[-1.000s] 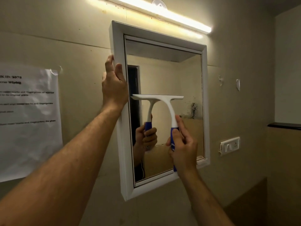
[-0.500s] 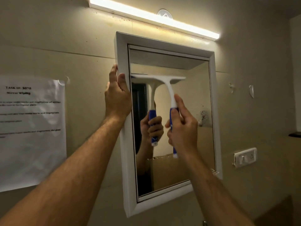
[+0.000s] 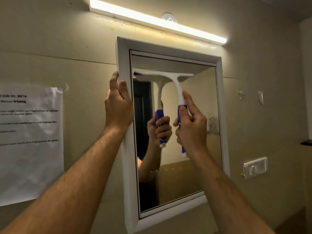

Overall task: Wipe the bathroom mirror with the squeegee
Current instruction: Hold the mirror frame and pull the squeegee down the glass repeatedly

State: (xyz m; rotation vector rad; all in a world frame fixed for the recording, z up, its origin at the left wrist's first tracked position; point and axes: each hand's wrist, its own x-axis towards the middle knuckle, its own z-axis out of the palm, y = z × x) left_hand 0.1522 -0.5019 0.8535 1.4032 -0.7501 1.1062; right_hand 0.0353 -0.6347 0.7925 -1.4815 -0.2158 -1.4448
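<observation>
Mirror [image 3: 194, 132]: rectangular glass in a white frame [image 3: 125, 166], hung on a beige wall; the frame's lower left corner runs to the bottom edge of the view.

Squeegee [image 3: 175, 85]: white T-shaped head and neck with a blue grip. The blade lies across the upper part of the glass, just below the top frame rail, its left end blurred. The middle of the grip is hidden in the hand; only its white-tipped lower end shows beneath. A reflected copy of tool and fingers appears in the glass to its left.

Right hand [image 3: 190, 127]: closed around the blue grip, index finger stretched up along the white neck.

Left hand [image 3: 119, 107]: clasped on the frame's left rail, fingers wrapped over the front edge, thumb side hidden behind.

Light bar [image 3: 158, 21]: lit, slanted above the frame, with a round fitting behind it, hard to make out.

Paper sheet [image 3: 30, 142]: taped to the wall at left, cut off by the view's edge; print mostly blurred, "Mirror Wiping" legible.

Switch plate [image 3: 255, 167]: white, right of the frame.

Smudge on the glass at right, near the frame: indistinct.
</observation>
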